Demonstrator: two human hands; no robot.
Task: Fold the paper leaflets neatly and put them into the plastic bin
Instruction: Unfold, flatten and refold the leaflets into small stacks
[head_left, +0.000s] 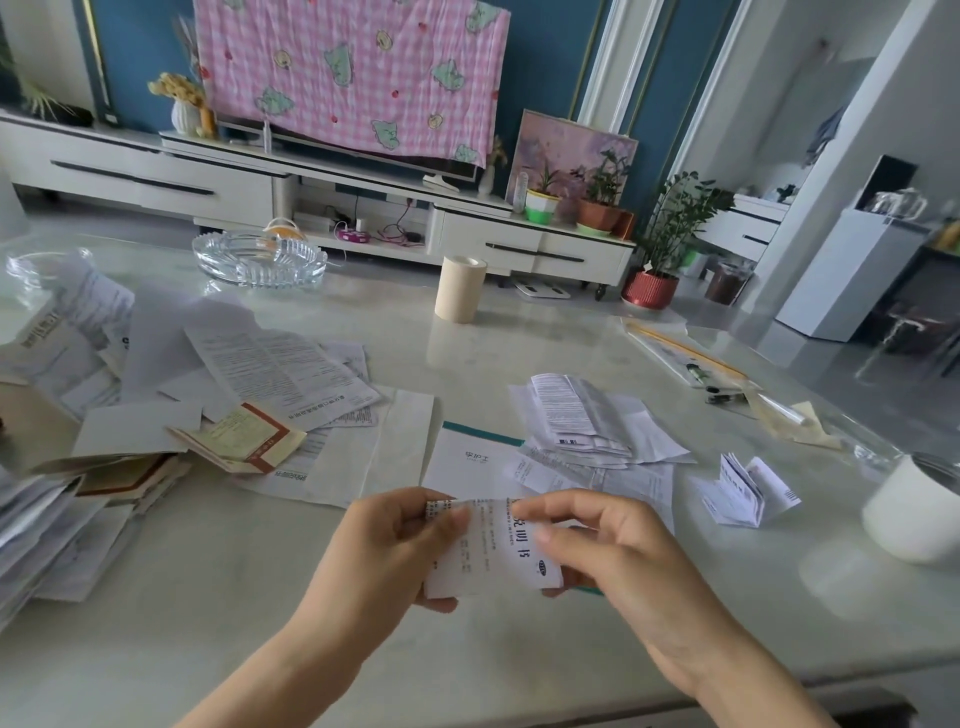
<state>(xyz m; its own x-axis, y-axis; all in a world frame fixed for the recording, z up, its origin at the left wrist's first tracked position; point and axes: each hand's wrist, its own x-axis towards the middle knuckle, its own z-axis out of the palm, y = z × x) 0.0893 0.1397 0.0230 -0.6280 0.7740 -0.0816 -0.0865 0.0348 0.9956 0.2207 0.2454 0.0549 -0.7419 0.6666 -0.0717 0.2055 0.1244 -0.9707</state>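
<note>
A small white leaflet (491, 551) with printed text is held above the near edge of the table between both hands. My left hand (395, 551) pinches its left side, thumb on top. My right hand (597, 551) pinches its right side with fingers curled. A heap of unfolded leaflets (249, 374) covers the left of the table. A smaller stack of folded leaflets (587, 421) lies right of centre, with a concertina-folded leaflet (743, 491) further right. A clear plastic bin (47, 270) stands at the far left, partly hidden by papers.
A glass ashtray (260, 257) and a beige tape roll (460, 288) stand at the back of the marble table (545, 338). A white cup (914, 509) sits at the right edge. Pens in a clear bag (691, 358) lie back right.
</note>
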